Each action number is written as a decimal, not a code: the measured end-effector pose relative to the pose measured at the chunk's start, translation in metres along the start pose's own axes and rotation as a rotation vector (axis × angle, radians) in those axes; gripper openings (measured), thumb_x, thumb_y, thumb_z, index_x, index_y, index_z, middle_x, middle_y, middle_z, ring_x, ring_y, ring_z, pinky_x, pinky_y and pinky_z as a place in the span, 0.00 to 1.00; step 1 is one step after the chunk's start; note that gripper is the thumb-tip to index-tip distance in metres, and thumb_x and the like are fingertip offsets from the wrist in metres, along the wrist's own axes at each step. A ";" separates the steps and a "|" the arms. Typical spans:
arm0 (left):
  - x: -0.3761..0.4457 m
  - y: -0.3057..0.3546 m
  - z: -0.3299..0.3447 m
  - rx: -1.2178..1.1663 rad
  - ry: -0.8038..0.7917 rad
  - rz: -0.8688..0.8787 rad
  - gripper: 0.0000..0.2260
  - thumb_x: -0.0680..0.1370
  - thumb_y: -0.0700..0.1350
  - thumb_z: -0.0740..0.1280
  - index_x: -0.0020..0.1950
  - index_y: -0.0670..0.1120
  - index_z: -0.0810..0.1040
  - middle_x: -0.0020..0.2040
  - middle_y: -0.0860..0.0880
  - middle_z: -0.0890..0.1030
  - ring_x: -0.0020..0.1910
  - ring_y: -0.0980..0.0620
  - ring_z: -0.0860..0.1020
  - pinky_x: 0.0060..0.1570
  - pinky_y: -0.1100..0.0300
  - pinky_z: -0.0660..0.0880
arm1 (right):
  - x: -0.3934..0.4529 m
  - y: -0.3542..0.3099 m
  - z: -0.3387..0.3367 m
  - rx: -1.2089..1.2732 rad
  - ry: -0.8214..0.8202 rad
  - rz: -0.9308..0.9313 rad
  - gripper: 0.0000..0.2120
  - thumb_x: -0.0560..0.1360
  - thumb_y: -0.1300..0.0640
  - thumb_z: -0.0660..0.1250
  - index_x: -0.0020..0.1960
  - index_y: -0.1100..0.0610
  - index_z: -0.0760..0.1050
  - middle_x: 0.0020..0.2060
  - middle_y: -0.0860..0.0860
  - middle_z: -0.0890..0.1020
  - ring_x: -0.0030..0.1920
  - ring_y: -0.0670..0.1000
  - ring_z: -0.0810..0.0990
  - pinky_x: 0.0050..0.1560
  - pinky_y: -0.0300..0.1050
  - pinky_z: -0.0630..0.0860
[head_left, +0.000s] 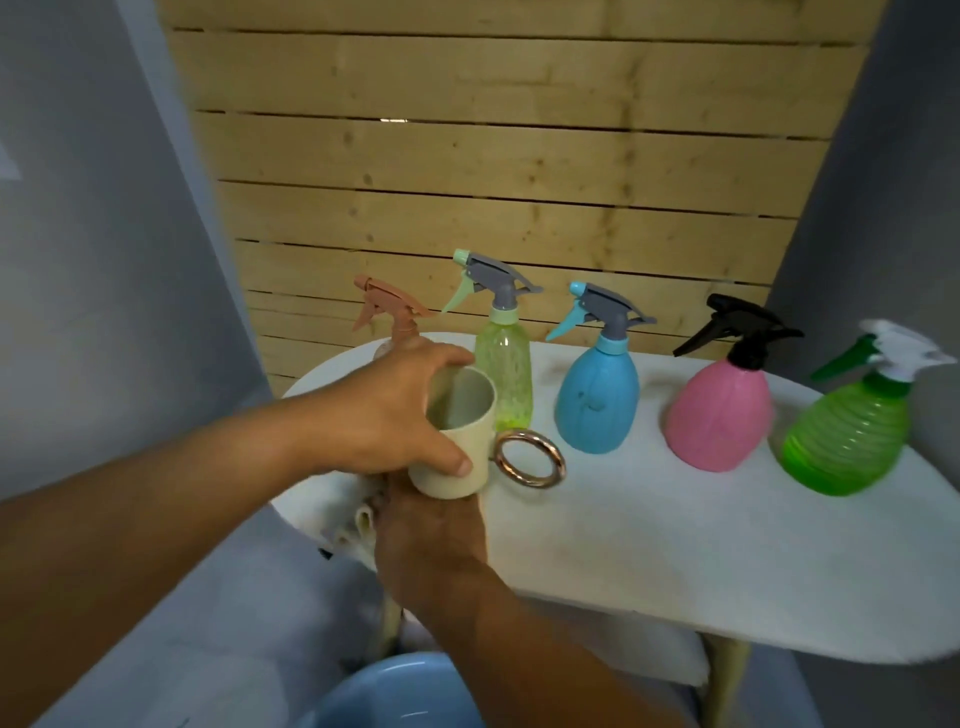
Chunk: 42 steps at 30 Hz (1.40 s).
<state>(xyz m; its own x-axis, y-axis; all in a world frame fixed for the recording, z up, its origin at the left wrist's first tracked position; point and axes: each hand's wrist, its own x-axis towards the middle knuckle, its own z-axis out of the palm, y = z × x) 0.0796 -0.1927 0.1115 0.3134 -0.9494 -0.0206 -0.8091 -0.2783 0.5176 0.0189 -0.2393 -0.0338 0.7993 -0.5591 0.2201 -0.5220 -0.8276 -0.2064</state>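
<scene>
Cream mug is clasped round its rim by the left grip; the right grip beneath, perhaps on a cloth, hides its fingers, so I cannot tell its hold.

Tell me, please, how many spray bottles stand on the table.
5, in a row: brown-topped one partly behind the left hand, yellow-green, blue, pink, green at the right edge.

Staged home-like corner: plank wall, white table, spray bottles.
</scene>
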 end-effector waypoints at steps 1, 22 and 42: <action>-0.004 -0.010 0.001 0.002 -0.010 -0.014 0.46 0.64 0.50 0.84 0.77 0.57 0.66 0.72 0.58 0.63 0.70 0.55 0.66 0.65 0.61 0.68 | -0.025 0.016 -0.008 0.031 0.088 -0.015 0.16 0.78 0.49 0.56 0.60 0.50 0.79 0.55 0.54 0.83 0.55 0.60 0.79 0.57 0.63 0.78; -0.023 -0.071 0.017 -0.060 -0.023 -0.214 0.44 0.67 0.49 0.84 0.78 0.59 0.65 0.73 0.54 0.66 0.67 0.53 0.68 0.63 0.59 0.67 | -0.140 0.206 -0.063 -0.202 0.057 -0.010 0.30 0.85 0.41 0.42 0.76 0.56 0.69 0.71 0.56 0.75 0.69 0.58 0.77 0.74 0.46 0.62; -0.011 0.059 0.140 0.097 -0.031 0.289 0.23 0.86 0.53 0.58 0.82 0.57 0.59 0.82 0.58 0.58 0.80 0.61 0.55 0.66 0.80 0.41 | -0.136 0.208 -0.062 -0.243 -0.088 -0.071 0.23 0.86 0.43 0.48 0.73 0.55 0.66 0.71 0.60 0.74 0.69 0.67 0.75 0.65 0.69 0.72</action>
<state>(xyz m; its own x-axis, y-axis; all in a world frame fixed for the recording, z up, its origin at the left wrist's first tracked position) -0.0416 -0.2190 0.0225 0.0490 -0.9948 0.0890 -0.9066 -0.0069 0.4220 -0.2167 -0.3388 -0.0472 0.8536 -0.5017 0.1403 -0.5116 -0.8581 0.0441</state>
